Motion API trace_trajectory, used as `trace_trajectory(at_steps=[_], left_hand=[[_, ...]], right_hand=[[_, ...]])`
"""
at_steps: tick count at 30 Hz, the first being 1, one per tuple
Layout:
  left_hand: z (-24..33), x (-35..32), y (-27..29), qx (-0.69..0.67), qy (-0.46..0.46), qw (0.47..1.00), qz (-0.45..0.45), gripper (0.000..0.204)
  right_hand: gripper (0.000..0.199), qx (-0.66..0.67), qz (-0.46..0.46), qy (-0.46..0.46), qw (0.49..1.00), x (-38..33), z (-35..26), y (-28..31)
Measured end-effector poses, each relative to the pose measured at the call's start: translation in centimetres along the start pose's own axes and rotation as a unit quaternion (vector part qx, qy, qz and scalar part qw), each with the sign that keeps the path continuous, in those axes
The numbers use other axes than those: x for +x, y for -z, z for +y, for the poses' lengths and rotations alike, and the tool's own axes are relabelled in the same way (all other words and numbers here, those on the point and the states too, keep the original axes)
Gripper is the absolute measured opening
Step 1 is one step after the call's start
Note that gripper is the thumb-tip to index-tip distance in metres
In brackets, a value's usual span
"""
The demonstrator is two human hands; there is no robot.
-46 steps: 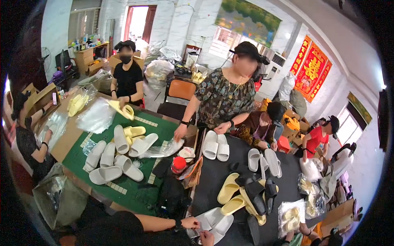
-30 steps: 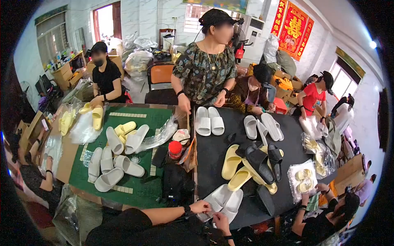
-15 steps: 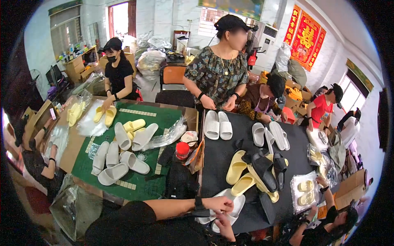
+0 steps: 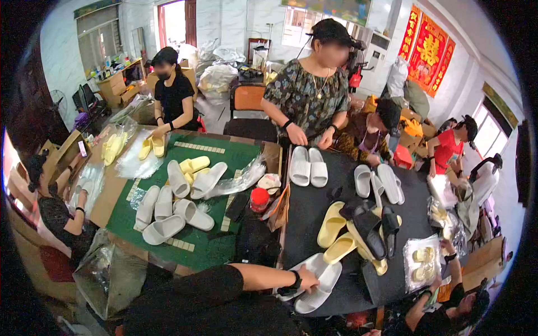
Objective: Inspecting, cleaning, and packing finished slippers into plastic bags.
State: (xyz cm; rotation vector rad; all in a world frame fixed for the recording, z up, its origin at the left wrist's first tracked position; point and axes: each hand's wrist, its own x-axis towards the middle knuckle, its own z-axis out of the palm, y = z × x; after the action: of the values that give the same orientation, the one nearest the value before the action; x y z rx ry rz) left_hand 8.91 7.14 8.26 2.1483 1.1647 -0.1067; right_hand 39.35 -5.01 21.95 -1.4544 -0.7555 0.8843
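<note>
My left hand (image 4: 306, 278) reaches in from the lower left and rests at a pair of light grey slippers at the table's near edge. Its fingers are closed around the inner side of the nearer slipper (image 4: 320, 292), and their tips are partly hidden. The other slipper of the pair (image 4: 300, 270) lies alongside it, partly behind the hand. Just beyond is a pale yellow slipper (image 4: 339, 248), with another yellow slipper (image 4: 330, 224) behind it. Several black slippers (image 4: 368, 231) lie across yellow ones to the right. My right hand is out of view.
A black-topped table (image 4: 302, 210) adjoins a green mat (image 4: 129, 224) with several grey and yellow slippers. A red-lidded jar (image 4: 259, 199) stands between them. Across the table stands a person (image 4: 314, 92) behind a white pair (image 4: 309, 167). Other people handle slippers and plastic bags around both surfaces.
My hands were together above the grey slippers. Now my left hand is down on them and my right hand has left the view. The whole scene has shifted slightly rightward.
</note>
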Motion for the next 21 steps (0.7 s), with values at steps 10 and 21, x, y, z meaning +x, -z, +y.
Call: trace_trajectory(at_steps=[10,21], left_hand=[[3.2,-0.3,4.4,-0.239,-0.131,0.945,0.182,0.026],[-5.6,-24.2,16.4,-0.239,0.020,0.804,0.545,0.029]], right_hand=[[0.027,0.011,0.004,-0.062,0.998,4.6,4.4,1.9],[0.030,-0.002,-0.114,-0.077,0.991,10.6,11.2,-4.5]])
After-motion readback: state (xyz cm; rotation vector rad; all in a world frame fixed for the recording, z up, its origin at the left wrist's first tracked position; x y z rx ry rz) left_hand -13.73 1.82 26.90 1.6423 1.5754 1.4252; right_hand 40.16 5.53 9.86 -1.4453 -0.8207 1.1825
